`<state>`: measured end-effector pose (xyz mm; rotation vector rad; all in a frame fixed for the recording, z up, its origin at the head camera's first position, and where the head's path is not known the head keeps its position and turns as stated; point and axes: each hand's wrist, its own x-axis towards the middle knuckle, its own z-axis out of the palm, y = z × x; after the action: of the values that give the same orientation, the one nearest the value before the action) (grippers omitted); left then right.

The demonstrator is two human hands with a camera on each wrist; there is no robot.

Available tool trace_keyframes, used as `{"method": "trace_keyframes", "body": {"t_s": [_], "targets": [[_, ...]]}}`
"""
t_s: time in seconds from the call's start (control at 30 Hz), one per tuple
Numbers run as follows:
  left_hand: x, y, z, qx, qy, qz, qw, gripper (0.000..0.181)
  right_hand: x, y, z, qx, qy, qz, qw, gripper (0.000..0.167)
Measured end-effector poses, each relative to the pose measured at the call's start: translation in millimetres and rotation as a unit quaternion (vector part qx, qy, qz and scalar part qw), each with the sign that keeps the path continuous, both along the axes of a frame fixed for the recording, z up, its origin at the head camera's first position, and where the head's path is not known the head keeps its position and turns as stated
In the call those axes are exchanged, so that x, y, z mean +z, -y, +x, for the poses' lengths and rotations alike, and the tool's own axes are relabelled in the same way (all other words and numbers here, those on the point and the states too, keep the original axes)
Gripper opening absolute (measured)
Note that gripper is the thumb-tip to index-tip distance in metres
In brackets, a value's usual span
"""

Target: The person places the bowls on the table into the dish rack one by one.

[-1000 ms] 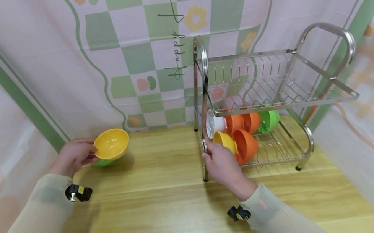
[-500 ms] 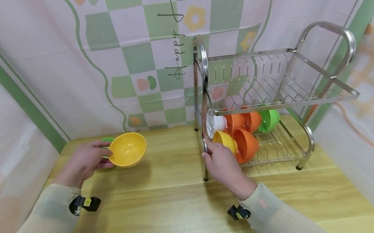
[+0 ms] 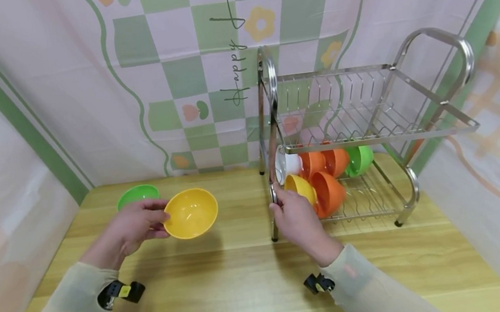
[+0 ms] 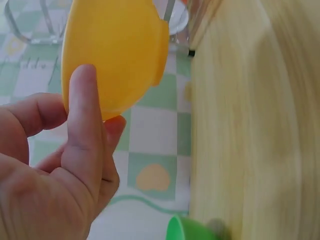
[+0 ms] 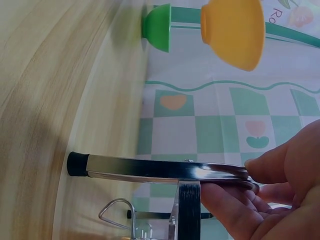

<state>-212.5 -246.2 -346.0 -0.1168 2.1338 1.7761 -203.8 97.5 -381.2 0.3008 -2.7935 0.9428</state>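
My left hand (image 3: 139,224) pinches the left rim of a yellow bowl (image 3: 191,213), thumb and fingers on opposite sides of its wall. The bowl is held above the table, its inside facing up toward the head camera. Behind that hand a green bowl (image 3: 138,193) stands on the wood, partly covered by the hand. My right hand (image 3: 301,222) holds the left front post of a two-tier metal dish rack (image 3: 382,140). In the right wrist view, thumb and fingers lie on either side of the metal post (image 5: 140,167).
On the rack's lower tier, tilted bowls stand in two rows: white (image 3: 289,166), orange (image 3: 313,164) and green (image 3: 359,160) among those behind, yellow (image 3: 300,189) and orange (image 3: 330,195) in front. A patterned curtain (image 3: 185,76) hangs behind the wooden table (image 3: 228,292).
My left hand has carried the yellow bowl rightward and nearer to me, away from the green bowl, which now shows more. My right hand has stayed on the rack post.
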Motion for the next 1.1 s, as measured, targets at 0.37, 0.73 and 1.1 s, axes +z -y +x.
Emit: {"method": "trace_keyframes", "body": {"t_s": [0.37, 0.73, 1.1], "targets": [[-7.1, -25.7, 26.8, -0.015, -0.003, 0.027, 0.9995, 0.046, 1.0, -0.8, 1.0, -0.001, 0.008, -0.009, 0.9999, 0.053], [-8.9, -52.7, 50.6, -0.024, -0.009, 0.052, 0.9983, 0.046, 3.3, -0.5, 0.1, -0.004, 0.007, -0.002, 1.0, 0.054], [-12.3, -67.8, 61.4, -0.058, -0.014, 0.066, 0.9961, 0.045, 0.0, -1.2, 0.6, -0.006, -0.006, -0.002, 1.0, 0.054]]}}
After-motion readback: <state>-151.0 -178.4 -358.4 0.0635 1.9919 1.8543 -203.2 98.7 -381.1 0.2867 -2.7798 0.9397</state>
